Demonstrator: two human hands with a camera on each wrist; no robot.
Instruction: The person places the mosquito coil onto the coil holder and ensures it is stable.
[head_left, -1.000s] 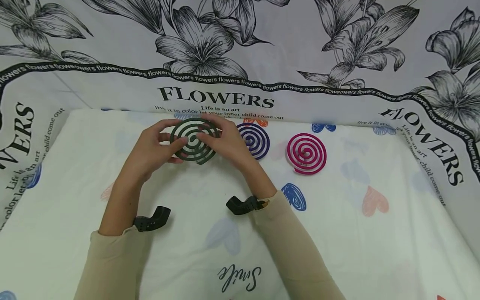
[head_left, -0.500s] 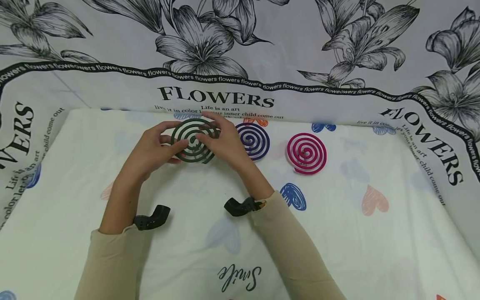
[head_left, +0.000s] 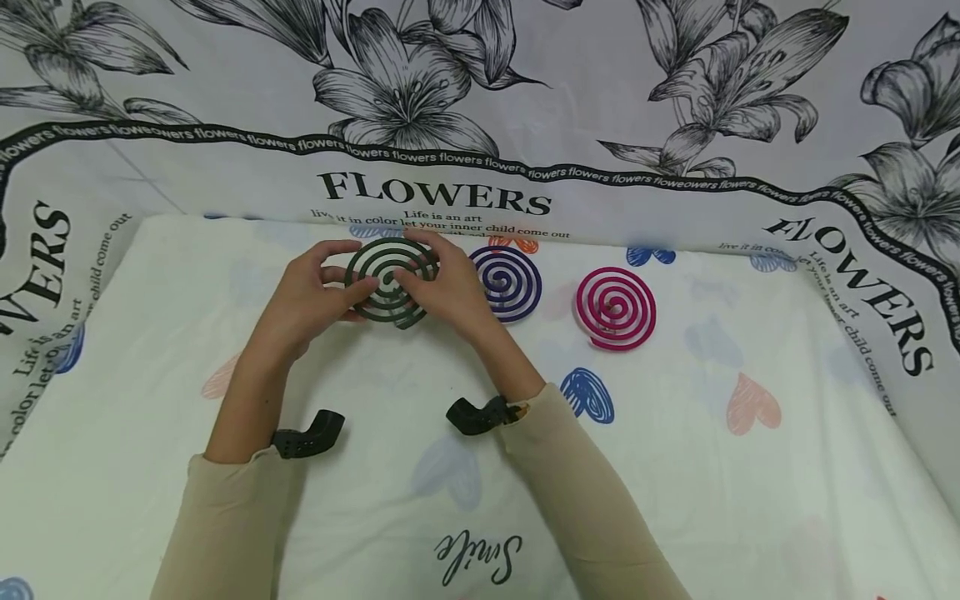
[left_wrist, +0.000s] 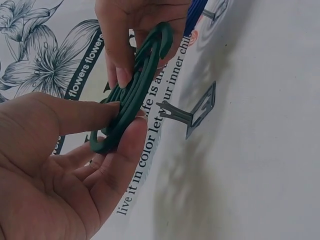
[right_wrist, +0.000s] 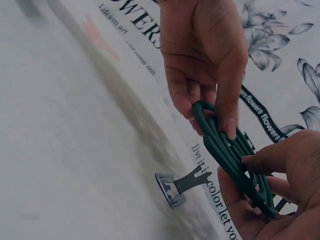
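My left hand (head_left: 306, 292) and right hand (head_left: 452, 287) pinch a dark green mosquito coil (head_left: 367, 312) between thumbs and fingers, one from each side. In the left wrist view the coil (left_wrist: 127, 112) is tilted and held off the cloth. Seen from the right wrist, its rings (right_wrist: 230, 159) are slightly spread apart. A small metal coil stand (left_wrist: 192, 117) with a forked upright tongue sits on the cloth just below the held coil; in the head view it is hidden or too small to make out.
Right of my hands, a dark blue coil (head_left: 489, 298) and then a pink coil (head_left: 615, 308) lie spread out. A white cloth (head_left: 675, 500) printed with hearts covers the table. Behind its far edge rises a flower-printed cloth (head_left: 570, 100). Each wrist carries a black camera mount (head_left: 311, 435).
Both hands keep their hold on the green coil and have barely moved. The coil's outer end has shifted slightly right and then back left.
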